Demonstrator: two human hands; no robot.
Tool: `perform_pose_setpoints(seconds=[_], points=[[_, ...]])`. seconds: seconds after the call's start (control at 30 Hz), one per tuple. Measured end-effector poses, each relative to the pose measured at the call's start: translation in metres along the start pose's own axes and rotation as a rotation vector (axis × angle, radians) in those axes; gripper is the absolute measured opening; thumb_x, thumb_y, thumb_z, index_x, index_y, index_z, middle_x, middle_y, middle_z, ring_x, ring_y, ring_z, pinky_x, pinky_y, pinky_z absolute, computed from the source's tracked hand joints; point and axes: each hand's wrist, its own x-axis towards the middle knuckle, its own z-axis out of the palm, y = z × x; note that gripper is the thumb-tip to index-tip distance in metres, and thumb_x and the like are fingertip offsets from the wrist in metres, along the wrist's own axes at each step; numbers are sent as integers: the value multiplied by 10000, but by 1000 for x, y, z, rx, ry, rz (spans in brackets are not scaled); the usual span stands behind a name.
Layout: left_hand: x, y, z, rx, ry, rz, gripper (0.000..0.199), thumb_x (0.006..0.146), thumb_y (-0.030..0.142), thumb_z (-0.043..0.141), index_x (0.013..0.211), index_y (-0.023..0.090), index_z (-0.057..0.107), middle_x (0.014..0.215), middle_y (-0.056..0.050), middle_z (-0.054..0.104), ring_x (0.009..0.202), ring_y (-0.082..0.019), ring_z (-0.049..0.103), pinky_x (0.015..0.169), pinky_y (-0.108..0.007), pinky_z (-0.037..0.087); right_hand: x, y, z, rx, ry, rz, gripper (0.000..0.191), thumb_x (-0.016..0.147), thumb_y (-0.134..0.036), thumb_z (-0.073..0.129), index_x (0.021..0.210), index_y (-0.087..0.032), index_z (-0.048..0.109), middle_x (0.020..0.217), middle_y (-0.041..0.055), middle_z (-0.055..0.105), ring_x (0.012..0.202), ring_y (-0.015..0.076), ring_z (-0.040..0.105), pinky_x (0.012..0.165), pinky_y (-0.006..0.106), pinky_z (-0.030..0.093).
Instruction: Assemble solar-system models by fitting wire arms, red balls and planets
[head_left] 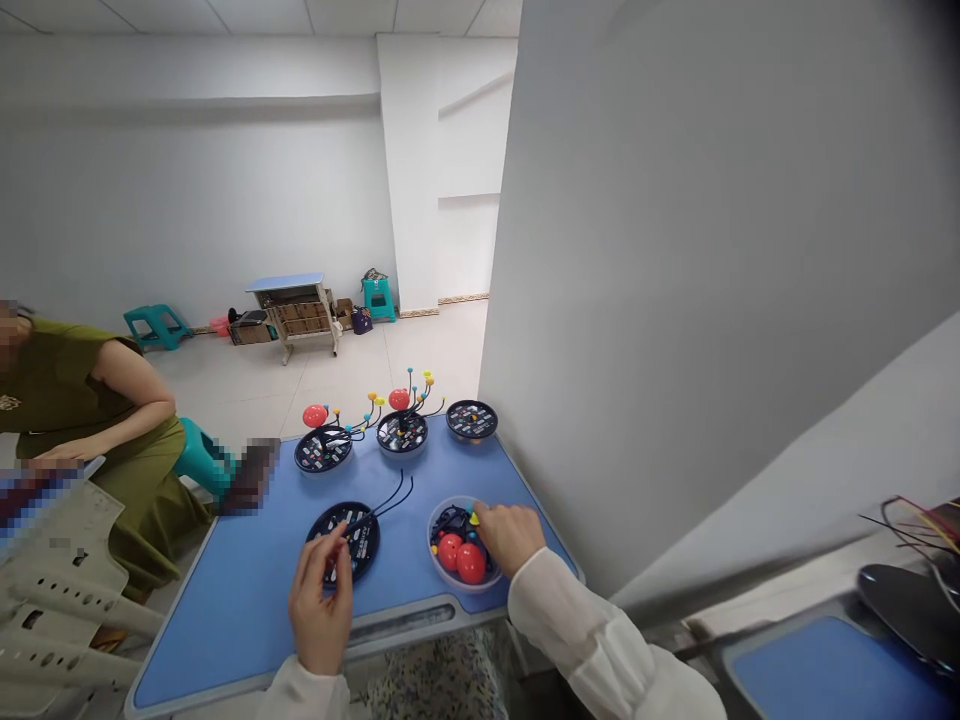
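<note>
Right hand point(512, 537) pinches a yellow piece point(474, 519) at the bowl point(466, 588) as left hand point(322, 603) curls, grip unclear, over a black disc point(367, 546) left of it.

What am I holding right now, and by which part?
Neither hold can be told for sure: your left hand is at the near end of the thin black rods, your right hand at a small yellow piece by the bowl.
</note>
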Motion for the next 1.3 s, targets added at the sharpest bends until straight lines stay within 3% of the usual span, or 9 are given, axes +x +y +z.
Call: perform_pose_setpoints(seconds=[0.17,0.33,0.47,0.57,0.7,0.83,0.93,1.03,1.3], points=[[-1,42,21,-208,-335,-44,234,888,315,472,990,202,651,938,-74,679,783,-174,634,699,-278,509,1,13,0,166,50,61,335,855,-273,529,1186,-278,581,898,69,744,839,240,690,636,286,424],[7,81,55,-343,-701,-222,187,830,352,536,880,197,628,701,-13,685,590,-156,618,550,-241,469,0,15,3,643,229,-67,181,824,-339,552,883,-238,691,772,13,742,646,166,658,568,245,429],[10,90,71,-473,-817,-360,136,784,326,575,799,204,517,596,32,635,480,-129,561,495,-224,442,1,8,3,967,222,-262,199,826,-335,546,875,-200,683,681,1,721,516,127,604,520,221,449],[11,81,65,-453,-812,-377,144,809,342,540,826,200,525,594,27,626,481,-131,552,509,-228,437,4,10,2,844,254,-308,239,885,-278,474,972,-214,687,776,23,730,633,141,640,641,251,467],[5,63,48,-309,-876,-263,211,859,383,478,826,199,575,607,5,623,506,-148,558,528,-241,432,12,16,8,356,174,-453,284,789,-66,536,908,-246,721,921,50,707,882,193,606,781,313,414],[-10,54,43,-226,-890,-79,200,897,294,407,938,225,590,837,-46,690,724,-184,648,694,-273,485,19,17,17,181,105,-509,246,775,-72,584,913,-225,720,938,68,674,916,215,564,762,326,403],[-20,51,43,-195,-860,41,208,886,189,383,952,240,573,1011,-69,680,901,-196,650,778,-287,488,21,23,20,191,72,-526,209,734,-45,613,842,-199,704,939,62,648,900,203,564,742,304,406],[-22,50,42,-164,-860,119,197,872,161,395,932,244,564,1171,-86,638,912,-195,653,778,-292,496,20,32,21,273,38,-552,250,675,8,614,812,-192,672,917,40,626,855,176,577,715,268,411],[0,55,46,-67,-1126,313,184,786,120,489,893,244,572,1347,-88,534,862,-225,666,724,-304,485,23,48,23,658,18,-537,125,819,-171,568,788,-203,685,869,38,664,780,159,631,721,251,473]])
